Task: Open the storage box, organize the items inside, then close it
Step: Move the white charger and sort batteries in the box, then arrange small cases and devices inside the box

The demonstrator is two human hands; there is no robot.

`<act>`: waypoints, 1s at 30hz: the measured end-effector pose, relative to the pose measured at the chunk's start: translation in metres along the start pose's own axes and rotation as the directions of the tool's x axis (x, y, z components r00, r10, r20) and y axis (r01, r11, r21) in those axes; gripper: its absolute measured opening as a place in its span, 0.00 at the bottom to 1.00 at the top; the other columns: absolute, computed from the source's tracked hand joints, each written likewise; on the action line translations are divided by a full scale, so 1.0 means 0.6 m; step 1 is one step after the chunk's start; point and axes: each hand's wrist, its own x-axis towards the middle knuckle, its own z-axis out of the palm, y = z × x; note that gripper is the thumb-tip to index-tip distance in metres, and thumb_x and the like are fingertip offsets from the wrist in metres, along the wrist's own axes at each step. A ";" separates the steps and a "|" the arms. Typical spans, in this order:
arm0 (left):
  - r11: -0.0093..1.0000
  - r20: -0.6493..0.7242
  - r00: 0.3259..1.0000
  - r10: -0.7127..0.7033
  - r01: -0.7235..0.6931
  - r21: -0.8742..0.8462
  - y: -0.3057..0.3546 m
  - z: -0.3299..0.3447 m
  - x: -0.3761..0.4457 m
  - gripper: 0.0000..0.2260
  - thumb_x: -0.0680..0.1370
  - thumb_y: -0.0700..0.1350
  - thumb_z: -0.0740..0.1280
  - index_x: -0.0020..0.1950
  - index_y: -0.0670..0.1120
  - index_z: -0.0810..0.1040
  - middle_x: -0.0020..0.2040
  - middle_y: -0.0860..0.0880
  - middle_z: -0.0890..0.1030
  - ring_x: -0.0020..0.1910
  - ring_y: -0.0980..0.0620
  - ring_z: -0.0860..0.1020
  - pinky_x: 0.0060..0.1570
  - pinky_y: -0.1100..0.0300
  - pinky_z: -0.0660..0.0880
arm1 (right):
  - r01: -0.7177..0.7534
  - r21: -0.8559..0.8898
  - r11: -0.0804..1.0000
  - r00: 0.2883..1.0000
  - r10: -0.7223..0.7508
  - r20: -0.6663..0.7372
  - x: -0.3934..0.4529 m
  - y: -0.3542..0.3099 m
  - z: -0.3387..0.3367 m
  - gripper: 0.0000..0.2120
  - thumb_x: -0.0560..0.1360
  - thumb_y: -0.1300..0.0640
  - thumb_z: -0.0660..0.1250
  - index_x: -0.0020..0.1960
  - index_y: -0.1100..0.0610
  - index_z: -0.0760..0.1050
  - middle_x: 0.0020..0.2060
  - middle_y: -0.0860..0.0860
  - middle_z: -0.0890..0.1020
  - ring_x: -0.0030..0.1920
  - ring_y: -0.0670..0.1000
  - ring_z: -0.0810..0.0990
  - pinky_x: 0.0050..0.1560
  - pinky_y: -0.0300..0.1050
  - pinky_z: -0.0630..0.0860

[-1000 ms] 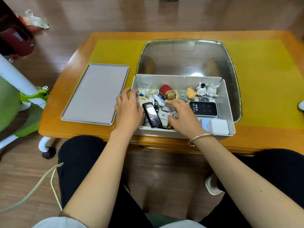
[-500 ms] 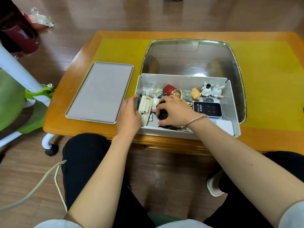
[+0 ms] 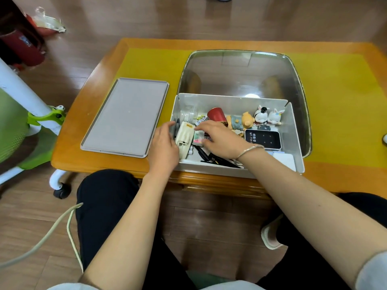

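The open white storage box point(image 3: 230, 99) stands at the table's front edge. Its flat grey lid point(image 3: 125, 116) lies to the left. My left hand point(image 3: 165, 143) rests at the box's left wall, its fingers touching dark pens beside a cream device point(image 3: 184, 137). My right hand point(image 3: 222, 139) reaches leftward over the contents with its fingers stretched onto small packets point(image 3: 199, 136). Black pens point(image 3: 211, 159) lie under that wrist. A red cup point(image 3: 216, 115), a bear figure point(image 3: 240, 122), two rabbit figurines point(image 3: 268, 117), a black Wi-Fi device point(image 3: 262, 139) and a white block point(image 3: 284, 161) fill the right side.
A shiny metal tray point(image 3: 240, 70) lies directly behind the box on the yellow mat point(image 3: 339, 101). A green and white chair point(image 3: 12, 122) stands left of the table, and a pale cable point(image 3: 41, 241) runs across the floor by my knee.
My right hand has moved from the middle of the box to its left side. My left hand has shifted to the left wall. The black device once between my hands is not visible now.
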 end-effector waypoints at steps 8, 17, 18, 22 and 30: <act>1.000 0.008 1.000 -0.012 0.012 -0.016 0.003 -0.001 -0.001 0.17 0.80 0.36 0.58 0.67 0.49 0.69 0.63 0.47 0.73 0.59 0.49 0.74 0.47 0.60 0.69 | -0.004 0.103 0.995 0.997 -0.004 0.074 0.028 -0.028 0.016 0.19 0.78 0.50 0.62 0.68 0.52 0.68 0.51 0.51 0.80 0.47 0.50 0.82 0.47 0.40 0.75; 1.000 0.019 0.999 0.028 -0.028 0.001 0.004 -0.004 -0.001 0.18 0.79 0.34 0.58 0.67 0.46 0.70 0.62 0.46 0.73 0.60 0.50 0.72 0.53 0.62 0.68 | -0.263 -0.131 0.956 0.882 0.184 -0.433 0.002 0.021 -0.010 0.17 0.75 0.55 0.64 0.63 0.52 0.72 0.55 0.54 0.74 0.49 0.58 0.78 0.47 0.51 0.76; 0.999 0.018 0.999 0.036 -0.037 0.016 0.004 -0.005 0.000 0.18 0.79 0.33 0.58 0.67 0.45 0.70 0.63 0.46 0.72 0.62 0.49 0.70 0.56 0.61 0.67 | -0.302 -0.180 0.936 0.898 0.216 -0.383 0.007 0.024 -0.011 0.20 0.75 0.53 0.64 0.66 0.51 0.69 0.56 0.55 0.73 0.48 0.60 0.78 0.45 0.51 0.76; 0.995 0.004 0.999 0.042 -0.042 0.095 0.008 -0.005 -0.002 0.18 0.78 0.33 0.59 0.66 0.45 0.72 0.66 0.46 0.71 0.65 0.47 0.66 0.62 0.54 0.65 | -0.306 -0.306 0.902 0.942 0.241 -0.232 0.026 0.025 -0.004 0.27 0.73 0.46 0.68 0.69 0.49 0.65 0.60 0.57 0.70 0.51 0.61 0.78 0.46 0.52 0.74; 0.947 -0.007 0.982 0.188 -0.179 0.265 0.042 -0.017 0.003 0.17 0.76 0.39 0.64 0.66 0.44 0.72 0.67 0.45 0.71 0.67 0.46 0.66 0.62 0.52 0.65 | -0.183 0.024 0.983 0.896 0.177 -0.408 0.035 0.032 -0.009 0.10 0.72 0.59 0.67 0.53 0.55 0.74 0.52 0.54 0.74 0.49 0.57 0.76 0.48 0.47 0.73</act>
